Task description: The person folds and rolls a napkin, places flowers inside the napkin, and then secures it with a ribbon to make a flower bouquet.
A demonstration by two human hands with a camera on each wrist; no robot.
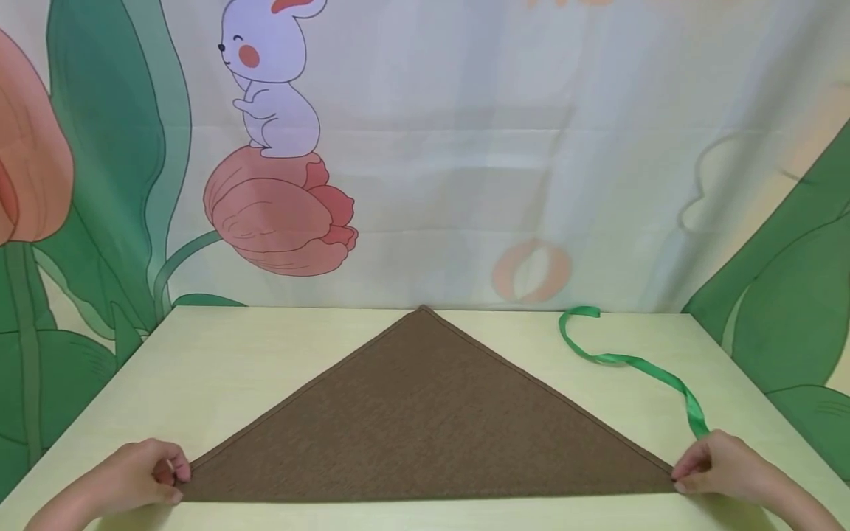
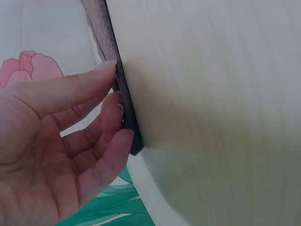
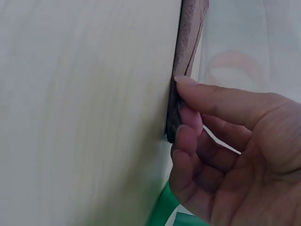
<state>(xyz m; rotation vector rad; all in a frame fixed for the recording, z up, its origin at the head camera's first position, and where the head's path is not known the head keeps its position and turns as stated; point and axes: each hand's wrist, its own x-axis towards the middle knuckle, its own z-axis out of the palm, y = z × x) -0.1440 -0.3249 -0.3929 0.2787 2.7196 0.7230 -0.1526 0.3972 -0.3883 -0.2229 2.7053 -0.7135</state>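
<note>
A brown cloth [image 1: 425, 413] lies as a wide triangle on the table, its peak at the far edge and its long side towards me. Stitched hems run along both slanted sides. At its left corner my left hand [image 1: 136, 476] pinches the fabric between thumb and fingertips. My right hand [image 1: 727, 468] grips the opposite corner the same way. In the left wrist view, the thumb presses the dark cloth edge [image 2: 124, 94] against the fingers. The right wrist view has the cloth corner [image 3: 174, 117] between thumb and fingers.
A green ribbon [image 1: 631, 361] curves across the right side of the pale wooden table [image 1: 265, 354], its near end by my right hand. Behind the table hangs a curtain [image 1: 432, 184] printed with a rabbit, tulips and leaves.
</note>
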